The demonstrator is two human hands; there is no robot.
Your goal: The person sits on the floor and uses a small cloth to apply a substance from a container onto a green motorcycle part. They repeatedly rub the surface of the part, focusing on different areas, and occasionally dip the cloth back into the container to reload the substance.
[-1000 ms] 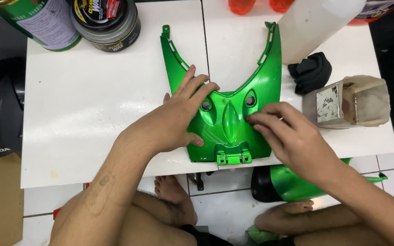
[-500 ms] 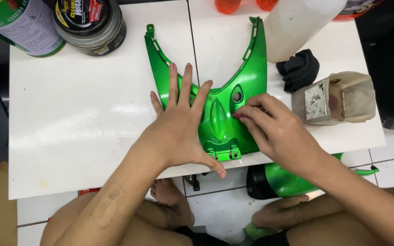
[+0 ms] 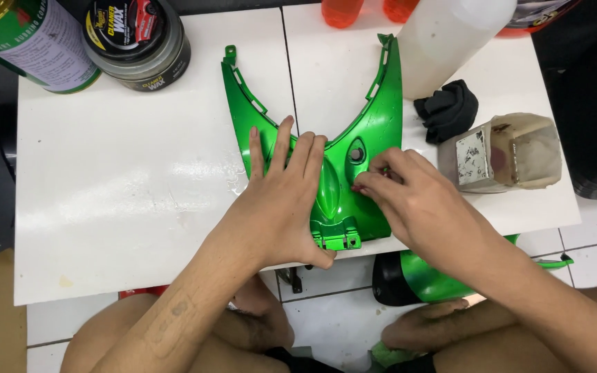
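Note:
A glossy green V-shaped plastic fairing panel (image 3: 374,117) lies on a low white table (image 3: 126,186). My left hand (image 3: 281,200) rests flat on the panel's left side, fingers spread, thumb near the bottom bracket. My right hand (image 3: 409,200) has its fingertips bunched and pressed against the panel's right side, just below a round hole. Whether something small sits under those fingertips is hidden.
A green spray can (image 3: 22,41) and a round wax tin (image 3: 136,41) stand at the back left. A white plastic bottle (image 3: 450,41), a black cloth (image 3: 447,110) and a dirty rectangular container (image 3: 509,152) sit at the right. Another green part (image 3: 423,280) lies on the tiled floor by my legs.
My left hand has slid a little down the panel and flattened. My right hand's fingertips have bunched by the hole. The view has shifted slightly.

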